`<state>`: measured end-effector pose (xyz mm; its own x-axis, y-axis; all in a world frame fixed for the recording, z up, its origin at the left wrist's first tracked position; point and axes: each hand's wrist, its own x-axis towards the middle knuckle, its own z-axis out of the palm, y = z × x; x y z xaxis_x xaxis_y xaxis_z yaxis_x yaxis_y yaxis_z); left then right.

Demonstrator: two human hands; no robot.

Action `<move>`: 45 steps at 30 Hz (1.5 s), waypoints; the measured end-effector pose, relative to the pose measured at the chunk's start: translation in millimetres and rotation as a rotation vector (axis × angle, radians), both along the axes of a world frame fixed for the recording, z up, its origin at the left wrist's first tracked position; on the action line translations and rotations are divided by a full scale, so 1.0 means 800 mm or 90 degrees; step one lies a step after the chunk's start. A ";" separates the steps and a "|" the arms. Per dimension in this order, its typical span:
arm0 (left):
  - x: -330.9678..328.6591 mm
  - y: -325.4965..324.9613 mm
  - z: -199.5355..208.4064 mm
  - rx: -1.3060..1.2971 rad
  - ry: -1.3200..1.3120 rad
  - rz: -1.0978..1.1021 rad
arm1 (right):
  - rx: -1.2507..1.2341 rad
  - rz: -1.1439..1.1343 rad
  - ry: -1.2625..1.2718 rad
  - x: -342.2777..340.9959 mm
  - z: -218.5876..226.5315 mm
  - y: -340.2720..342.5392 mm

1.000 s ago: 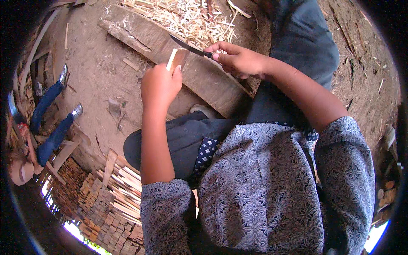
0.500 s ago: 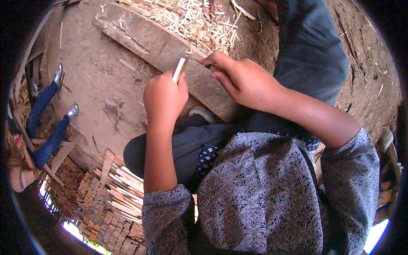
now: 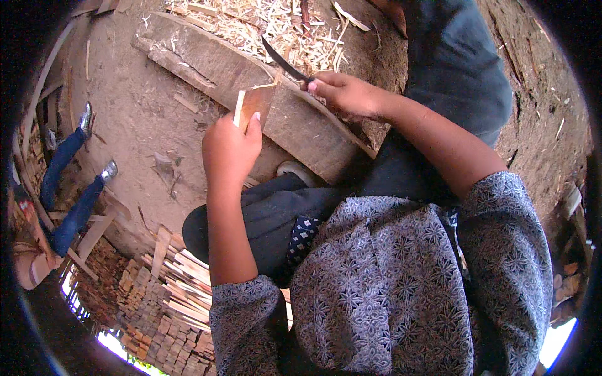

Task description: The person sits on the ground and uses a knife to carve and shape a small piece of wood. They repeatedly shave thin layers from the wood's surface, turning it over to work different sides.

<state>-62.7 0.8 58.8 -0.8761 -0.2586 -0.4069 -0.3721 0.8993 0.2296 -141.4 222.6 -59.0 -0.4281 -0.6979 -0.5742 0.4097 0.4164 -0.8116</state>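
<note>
A stack of wood strips point(image 3: 169, 294) lies on the ground at lower left. The left hand point(image 3: 231, 149) grips a small wood piece point(image 3: 252, 106) upright over the plank point(image 3: 263, 94). The right hand point(image 3: 345, 94), apart from it, is clenched on a knife point(image 3: 285, 61) whose blade points up-left above the shavings point(image 3: 251, 22).

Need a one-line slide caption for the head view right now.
Left hand steadies a thin wood piece on a plank; right hand grips a dark knife.

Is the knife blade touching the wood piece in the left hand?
Apart. The head view shows the blade raised up and to the right of the wood piece, with plank and shavings visible between them. The right hand holds the knife.
</note>
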 end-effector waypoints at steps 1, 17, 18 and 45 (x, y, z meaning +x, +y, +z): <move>-0.001 0.002 0.002 -0.006 -0.011 0.001 | -0.005 -0.023 0.061 -0.004 0.012 -0.001; -0.021 -0.075 -0.009 0.138 0.064 0.083 | -0.076 -0.112 0.433 0.022 0.077 -0.027; -0.021 -0.079 -0.011 0.159 0.072 0.082 | -0.123 -0.148 0.452 0.024 0.082 -0.031; -0.007 -0.168 -0.077 0.420 0.184 0.260 | 0.215 0.076 0.385 0.071 0.014 0.004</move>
